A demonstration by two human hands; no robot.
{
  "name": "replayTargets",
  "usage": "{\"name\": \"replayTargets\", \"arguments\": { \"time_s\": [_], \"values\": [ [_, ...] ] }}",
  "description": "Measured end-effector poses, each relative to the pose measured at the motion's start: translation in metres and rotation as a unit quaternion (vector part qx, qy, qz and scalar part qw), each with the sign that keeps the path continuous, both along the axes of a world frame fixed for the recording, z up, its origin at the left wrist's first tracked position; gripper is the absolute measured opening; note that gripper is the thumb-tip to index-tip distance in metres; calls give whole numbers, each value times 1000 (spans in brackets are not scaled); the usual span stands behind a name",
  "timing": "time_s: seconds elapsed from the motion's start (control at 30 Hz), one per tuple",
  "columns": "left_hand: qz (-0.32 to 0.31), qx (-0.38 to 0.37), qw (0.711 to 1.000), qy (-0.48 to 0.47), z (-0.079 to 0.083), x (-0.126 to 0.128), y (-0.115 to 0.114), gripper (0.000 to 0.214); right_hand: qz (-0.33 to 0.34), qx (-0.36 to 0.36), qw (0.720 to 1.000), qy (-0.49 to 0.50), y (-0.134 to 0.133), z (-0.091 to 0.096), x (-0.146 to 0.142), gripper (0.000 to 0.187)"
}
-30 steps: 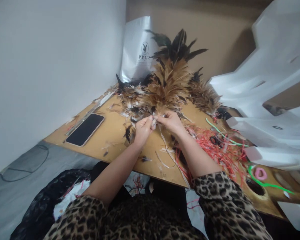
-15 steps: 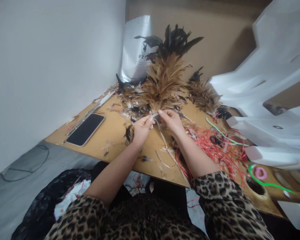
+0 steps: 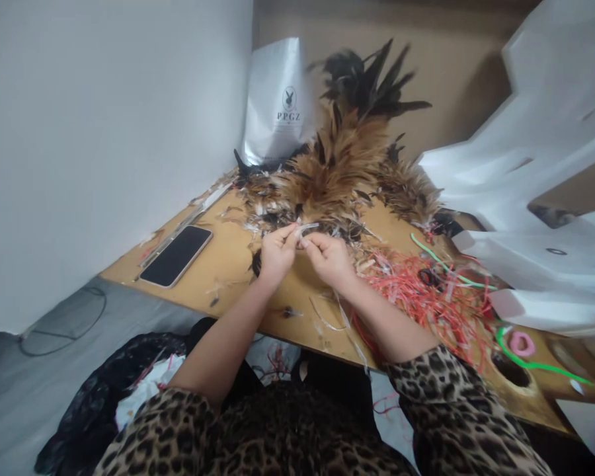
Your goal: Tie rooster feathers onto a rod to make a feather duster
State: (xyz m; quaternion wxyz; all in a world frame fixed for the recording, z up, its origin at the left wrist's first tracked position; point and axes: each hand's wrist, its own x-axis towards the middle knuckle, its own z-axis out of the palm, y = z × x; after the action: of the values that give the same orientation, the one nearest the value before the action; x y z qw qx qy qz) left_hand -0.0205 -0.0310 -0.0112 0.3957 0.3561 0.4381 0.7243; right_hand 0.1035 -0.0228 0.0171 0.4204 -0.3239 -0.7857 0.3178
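A bundle of tan and black feathers [image 3: 344, 142] stands tilted up from the wooden board [image 3: 228, 271]. My left hand [image 3: 276, 251] pinches its base, fingers closed. My right hand [image 3: 327, 258] is closed too, pinching a pale strip [image 3: 308, 228] that runs across to my left fingers at the bundle's base. More pale strips [image 3: 337, 311] trail down from my right hand over the board's front edge. Loose feathers [image 3: 258, 208] lie scattered around the base.
A black phone [image 3: 175, 256] lies at the board's left. A red strip heap [image 3: 421, 291], green cord [image 3: 441, 264] and pink ring [image 3: 519, 344] lie to the right. A white printed bag [image 3: 277, 99] leans at the back. White bags [image 3: 535, 192] are stacked at right. The wall [image 3: 104, 132] is left.
The feather bundle has swung to the right and risen a little. Both hands have drawn slightly closer to me and to each other, still pinching at its base.
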Motion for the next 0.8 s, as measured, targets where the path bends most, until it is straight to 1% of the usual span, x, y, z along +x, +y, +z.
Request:
{"name": "replayTargets", "arguments": {
  "time_s": [0.03,0.1,0.17,0.23,0.3,0.33,0.4,0.5,0.53,0.6,0.67,0.7,0.73,0.8],
  "values": [
    [10,10,1000,24,1,0,-2,13,-1,13,1000,-9,-4,2,0,23],
    [26,32,996,77,3,-1,-7,14,6,9,1000,0,-7,6,0,23],
    [29,42,991,122,5,-6,-12,14,21,-28,999,29,-6,10,0,24],
    [23,51,981,188,9,-16,-16,13,39,-82,994,52,-2,16,2,26],
    [16,65,960,274,14,-28,-20,13,52,-121,990,44,4,26,5,29],
    [21,72,947,311,18,-34,-23,16,55,-127,990,28,6,33,8,29],
    [22,78,919,385,29,-43,-30,24,53,-108,993,-9,10,49,13,27],
    [2,83,873,481,51,-47,-43,39,37,-29,998,-35,18,79,18,20],
    [-1,88,864,496,59,-46,-46,41,32,-2,999,-37,20,88,18,18],
    [-21,93,854,511,76,-45,-51,40,36,39,998,-42,26,105,17,14],
    [-34,112,843,525,92,-47,-54,37,53,60,995,-52,31,119,15,13],
    [-41,123,826,549,99,-50,-54,36,61,65,994,-59,33,125,13,14],
    [-45,131,799,586,105,-53,-55,36,66,66,993,-66,35,130,12,18],
    [-46,136,723,675,115,-59,-59,37,70,60,992,-83,37,137,8,34]
  ]
}}
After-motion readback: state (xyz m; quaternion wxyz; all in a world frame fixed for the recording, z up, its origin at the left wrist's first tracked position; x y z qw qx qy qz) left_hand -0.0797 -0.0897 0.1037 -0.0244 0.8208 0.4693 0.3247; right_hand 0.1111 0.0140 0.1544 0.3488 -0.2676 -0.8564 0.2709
